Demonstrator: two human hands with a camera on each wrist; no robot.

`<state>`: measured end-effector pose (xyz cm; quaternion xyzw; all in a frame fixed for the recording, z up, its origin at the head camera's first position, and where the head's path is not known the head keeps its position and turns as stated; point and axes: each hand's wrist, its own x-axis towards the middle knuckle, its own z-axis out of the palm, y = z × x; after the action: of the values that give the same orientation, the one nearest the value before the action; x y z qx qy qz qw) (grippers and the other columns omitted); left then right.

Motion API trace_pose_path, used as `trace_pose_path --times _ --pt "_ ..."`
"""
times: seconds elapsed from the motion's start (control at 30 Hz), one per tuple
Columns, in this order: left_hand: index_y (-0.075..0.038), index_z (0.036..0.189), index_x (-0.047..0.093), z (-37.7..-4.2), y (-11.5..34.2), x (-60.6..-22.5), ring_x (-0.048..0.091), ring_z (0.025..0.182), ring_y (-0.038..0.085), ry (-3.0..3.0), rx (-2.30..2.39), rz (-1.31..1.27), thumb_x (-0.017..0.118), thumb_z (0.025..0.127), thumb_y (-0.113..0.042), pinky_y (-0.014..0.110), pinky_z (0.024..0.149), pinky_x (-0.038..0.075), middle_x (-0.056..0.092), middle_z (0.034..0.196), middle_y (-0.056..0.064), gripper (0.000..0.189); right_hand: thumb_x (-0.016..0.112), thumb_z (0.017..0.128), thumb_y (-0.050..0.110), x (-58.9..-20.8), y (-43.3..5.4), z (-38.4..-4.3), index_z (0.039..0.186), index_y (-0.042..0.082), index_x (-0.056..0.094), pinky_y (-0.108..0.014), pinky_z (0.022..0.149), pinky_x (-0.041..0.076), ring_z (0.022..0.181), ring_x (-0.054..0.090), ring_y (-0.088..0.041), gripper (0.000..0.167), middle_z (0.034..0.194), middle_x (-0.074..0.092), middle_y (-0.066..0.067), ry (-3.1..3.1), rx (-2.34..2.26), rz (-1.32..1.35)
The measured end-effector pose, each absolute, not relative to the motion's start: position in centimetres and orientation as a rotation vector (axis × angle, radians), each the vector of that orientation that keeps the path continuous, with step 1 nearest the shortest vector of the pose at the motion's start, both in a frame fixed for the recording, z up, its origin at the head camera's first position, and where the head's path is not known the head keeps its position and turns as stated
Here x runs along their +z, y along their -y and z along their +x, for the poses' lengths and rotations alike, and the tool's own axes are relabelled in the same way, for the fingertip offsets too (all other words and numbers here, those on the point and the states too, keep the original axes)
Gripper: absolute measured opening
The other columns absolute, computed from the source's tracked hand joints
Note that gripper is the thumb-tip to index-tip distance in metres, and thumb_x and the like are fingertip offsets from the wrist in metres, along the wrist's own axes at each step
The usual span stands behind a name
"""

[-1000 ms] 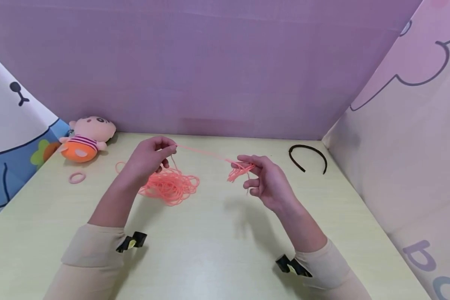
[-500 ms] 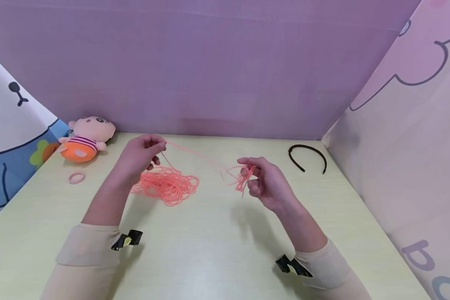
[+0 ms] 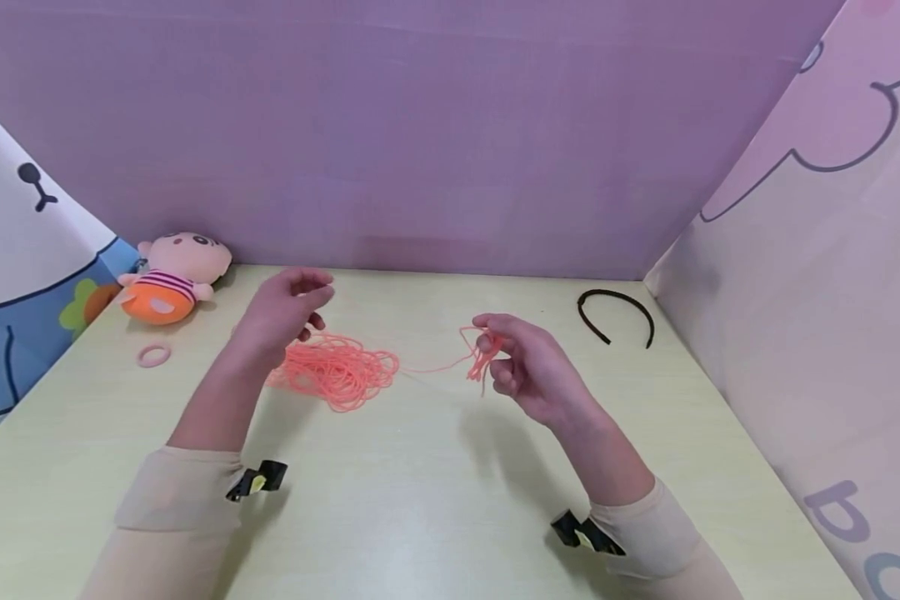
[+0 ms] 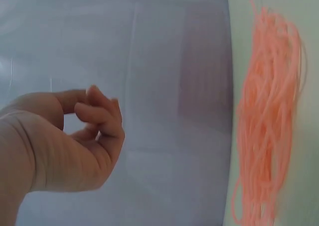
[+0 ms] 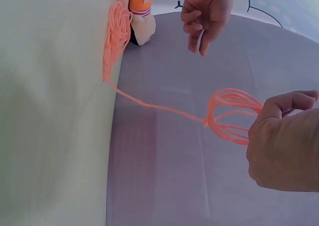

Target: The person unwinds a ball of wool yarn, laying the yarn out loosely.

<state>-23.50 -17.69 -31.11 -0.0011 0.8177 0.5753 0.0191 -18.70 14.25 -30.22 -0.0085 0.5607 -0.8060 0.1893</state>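
A loose pile of coral-pink yarn (image 3: 341,372) lies on the table, left of centre. Above its far side hovers my left hand (image 3: 281,315), fingers loosely bent and thumb apart from them; the left wrist view shows nothing between them. My right hand (image 3: 534,367) holds a small bundle of yarn loops (image 3: 483,360) looped about its curled fingers, raised over the table. In the right wrist view these loops (image 5: 230,97) hang off the fingers (image 5: 294,101). A single strand (image 5: 159,107) runs from them down to the pile.
At the back left sits a plush doll (image 3: 168,283) in orange pants, with a pink ring (image 3: 153,356) in front of it. A dark headband (image 3: 617,293) lies at the back right. A purple wall (image 3: 450,142) and printed side panels enclose the table (image 3: 420,517).
My left hand has moved left and let go of the strand, which has dropped to a low line between pile and loops. The loops have gathered closer into my right fingers.
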Motion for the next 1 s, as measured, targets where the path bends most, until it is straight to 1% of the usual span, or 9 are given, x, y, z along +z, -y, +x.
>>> trace_pose_path --times 0.13,0.27,0.43,0.53,0.6,0.67,0.8,0.87,1.0 --pt "-0.005 0.131 0.055 -23.3 15.2 -31.6 0.058 0.071 0.019 -2.463 1.719 0.171 0.058 0.104 -0.019 0.026 0.055 0.047 0.056 0.126 0.014 0.03 0.052 0.103 0.015 -30.1 -14.2 -18.5 0.123 0.002 0.056 -0.019 0.047 0.031 0.046 0.042 -0.009 0.024 0.079 0.057 0.001 -1.564 -2.245 -0.06" --pt "-0.012 0.128 0.059 -22.6 12.3 -32.4 0.059 0.07 0.024 -2.36 1.613 0.326 0.062 0.102 -0.017 0.028 0.055 0.046 0.057 0.133 0.01 0.027 0.048 0.105 0.017 -30.1 -14.2 -18.4 0.123 0.003 0.055 -0.019 0.046 0.03 0.047 0.043 -0.01 0.024 0.08 0.06 0.001 -1.533 -2.23 -0.101" --pt "-0.019 0.141 0.051 -21.5 9.7 -33.5 0.061 0.067 0.026 -2.208 1.519 0.497 0.065 0.101 -0.02 0.027 0.05 0.042 0.054 0.141 0.003 0.043 0.046 0.106 0.02 -30.0 -14.2 -18.2 0.119 0.006 0.058 -0.02 0.047 0.032 0.047 0.046 -0.011 0.022 0.082 0.064 0.0 -1.487 -2.231 -0.129" --pt "-0.018 0.148 0.045 -21.1 8.8 -34.0 0.062 0.069 0.039 -2.134 1.471 0.564 0.066 0.1 -0.022 0.029 0.049 0.041 0.051 0.146 0.004 0.052 0.046 0.106 0.022 -30.1 -14.3 -18.1 0.117 0.007 0.06 -0.02 0.048 0.034 0.047 0.046 -0.011 0.023 0.084 0.065 0.0 -1.468 -2.232 -0.143" --pt "-0.018 0.144 0.05 -20.9 8.4 -34.2 0.062 0.071 0.045 -2.128 1.432 0.599 0.066 0.1 -0.024 0.03 0.049 0.041 0.055 0.141 0.005 0.047 0.046 0.106 0.022 -30.1 -14.3 -18.1 0.118 0.007 0.06 -0.019 0.047 0.035 0.046 0.046 -0.01 0.024 0.085 0.066 -0.001 -1.462 -2.231 -0.151" --pt "-0.015 0.134 0.059 -20.9 8.3 -34.3 0.06 0.069 0.046 -2.144 1.406 0.619 0.065 0.1 -0.023 0.03 0.049 0.039 0.061 0.129 0.006 0.035 0.046 0.106 0.023 -30.1 -14.3 -18.1 0.12 0.007 0.059 -0.019 0.047 0.035 0.046 0.047 -0.01 0.024 0.087 0.066 -0.001 -1.466 -2.229 -0.153" --pt "-0.015 0.112 0.07 -21.0 8.8 -33.8 0.055 0.058 0.027 -2.24 1.423 0.563 0.063 0.102 -0.022 0.028 0.049 0.037 0.067 0.102 0.008 0.014 0.046 0.106 0.022 -30.1 -14.4 -18.1 0.123 0.007 0.057 -0.019 0.047 0.034 0.046 0.047 -0.009 0.025 0.09 0.066 -0.001 -1.477 -2.235 -0.123" --pt "-0.015 0.108 0.071 -21.2 9.3 -33.5 0.052 0.056 0.022 -2.28 1.452 0.5 0.064 0.102 -0.022 0.028 0.05 0.038 0.067 0.097 0.009 0.012 0.047 0.106 0.022 -30.1 -14.4 -18.2 0.124 0.007 0.056 -0.019 0.047 0.035 0.046 0.048 -0.009 0.025 0.089 0.066 0.0 -1.469 -2.248 -0.1" --pt "-0.015 0.11 0.072 -21.7 10.5 -32.8 0.051 0.058 0.024 -2.326 1.5 0.41 0.066 0.101 -0.024 0.029 0.051 0.04 0.067 0.096 0.01 0.015 0.047 0.106 0.019 -30.0 -14.4 -18.3 0.124 0.005 0.054 -0.018 0.046 0.036 0.046 0.048 -0.008 0.024 0.085 0.066 0.001 -1.428 -2.291 -0.071"
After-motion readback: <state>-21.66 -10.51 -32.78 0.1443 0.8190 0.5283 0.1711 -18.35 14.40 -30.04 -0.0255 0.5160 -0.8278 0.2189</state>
